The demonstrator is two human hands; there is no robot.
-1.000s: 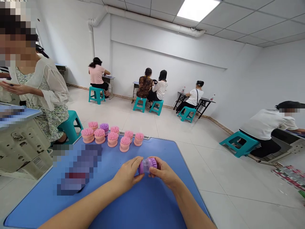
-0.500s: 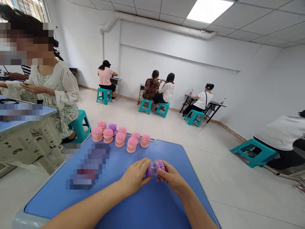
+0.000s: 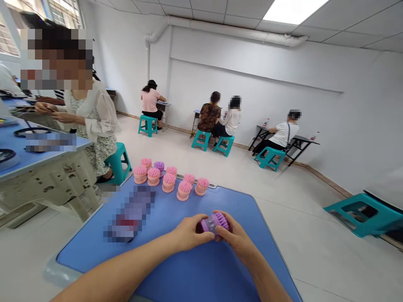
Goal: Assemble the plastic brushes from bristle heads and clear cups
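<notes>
Above the front of the blue table (image 3: 176,268), a purple bristle brush (image 3: 210,224) with a clear middle band lies on its side between my hands. My left hand (image 3: 190,233) is closed around its base end. At the bristle end, my right hand (image 3: 234,235) grips it with the thumb in front and fingers behind. Beyond my hands, several pink brushes (image 3: 169,183) of a similar kind stand upright, bristles up, toward the far edge. One purple brush (image 3: 159,167) stands among them.
A blurred-out flat item (image 3: 132,214) lies on the table's left side. To the left a person (image 3: 91,109) sits at another blue table (image 3: 72,147). Other people sit on green stools (image 3: 147,125) by the back wall, and a green stool (image 3: 362,214) stands at right.
The view has swung a little left, shifting everything rightward. Both hands still hold the purple brush; it has tilted slightly, and my left fingers have shifted on its base.
</notes>
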